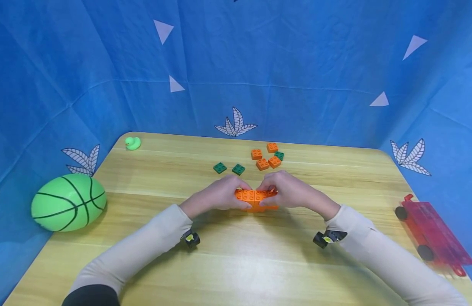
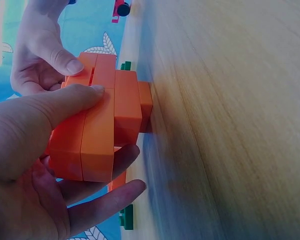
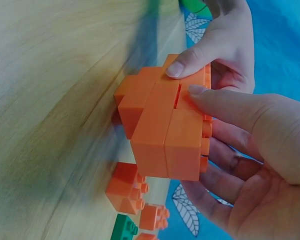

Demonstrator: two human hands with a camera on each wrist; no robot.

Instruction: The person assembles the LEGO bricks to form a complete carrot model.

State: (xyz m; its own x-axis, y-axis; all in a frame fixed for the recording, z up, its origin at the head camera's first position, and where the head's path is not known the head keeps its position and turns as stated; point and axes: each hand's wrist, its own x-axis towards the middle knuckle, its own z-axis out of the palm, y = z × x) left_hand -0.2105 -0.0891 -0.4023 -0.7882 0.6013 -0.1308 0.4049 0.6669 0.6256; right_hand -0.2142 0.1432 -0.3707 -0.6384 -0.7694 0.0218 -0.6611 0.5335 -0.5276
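Blue drapery [image 1: 297, 55] backs a wooden table [image 1: 258, 263] where left hand [image 1: 226, 194] and right hand [image 1: 289, 189] grip an orange brick block [image 1: 255, 207] mid-table, thumbs [image 2: 70, 101] braced in the left-wrist view, a slim gap [image 3: 178, 96] in the right-wrist view suggesting joining, with even pressure needed next.

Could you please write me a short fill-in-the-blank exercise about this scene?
The left hand and right hand hold joined bricks coloured ____.
The ball is ____ with dark lines.
The small toy near the far left corner of the table is a ____.
The head view shows ____ loose green bricks.

Missing words: orange; green; duck; three.
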